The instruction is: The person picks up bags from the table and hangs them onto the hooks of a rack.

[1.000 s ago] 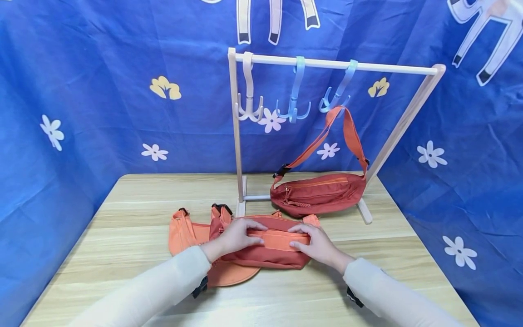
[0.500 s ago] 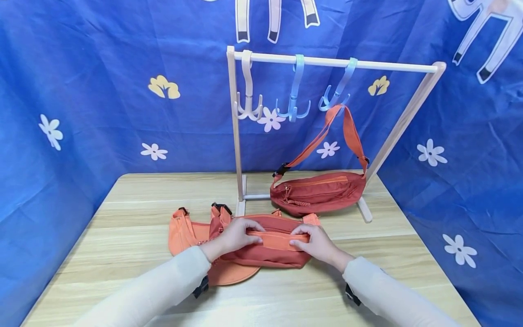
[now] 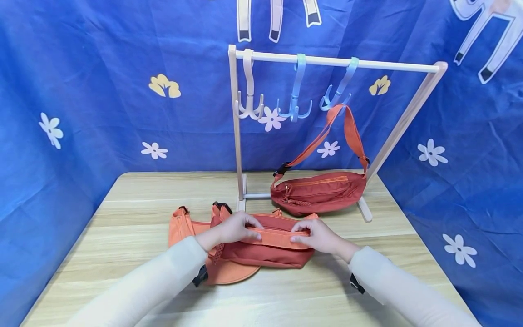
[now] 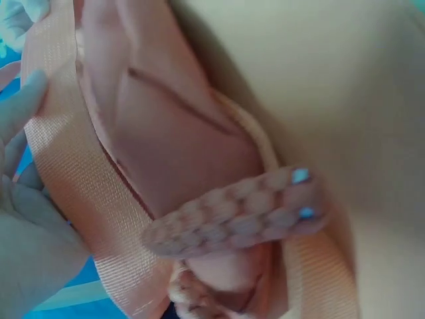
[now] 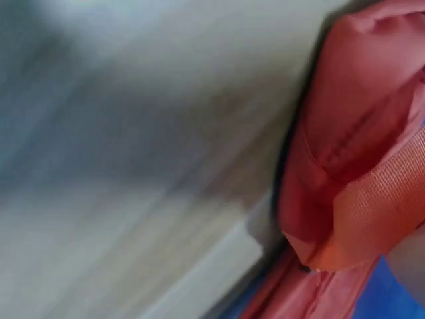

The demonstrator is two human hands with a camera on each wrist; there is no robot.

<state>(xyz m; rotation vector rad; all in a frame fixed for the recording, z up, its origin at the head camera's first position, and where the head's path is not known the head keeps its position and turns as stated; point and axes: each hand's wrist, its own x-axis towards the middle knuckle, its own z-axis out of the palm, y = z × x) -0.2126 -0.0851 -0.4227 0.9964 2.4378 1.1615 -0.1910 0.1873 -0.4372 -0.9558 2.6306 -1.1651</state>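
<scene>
A red waist bag (image 3: 265, 258) lies on the table in the head view, its wide orange strap (image 3: 278, 239) stretched across the front. My left hand (image 3: 236, 229) pinches the strap toward its left part, thumb and fingers on either side of it. My right hand (image 3: 319, 235) pinches the strap's right part. In the left wrist view a braided zipper pull (image 4: 232, 212) hangs across the red cloth beside the strap. The right wrist view shows the bag's end (image 5: 362, 93) and the strap (image 5: 382, 203) folding around it, with little of the hand visible.
An orange item with a rounded edge (image 3: 236, 273) and its own strap lies partly under the bag. Behind, a wooden rack (image 3: 402, 122) carries a white hook (image 3: 249, 106) and two blue hooks. Another red waist bag (image 3: 318, 194) hangs from the right hook. Blue cloth surrounds the table (image 3: 135, 213).
Both hands have risen a little and drawn the orange strap up from the bag's front. More of the red cloth below the strap shows. The hanging bag stays as it was.
</scene>
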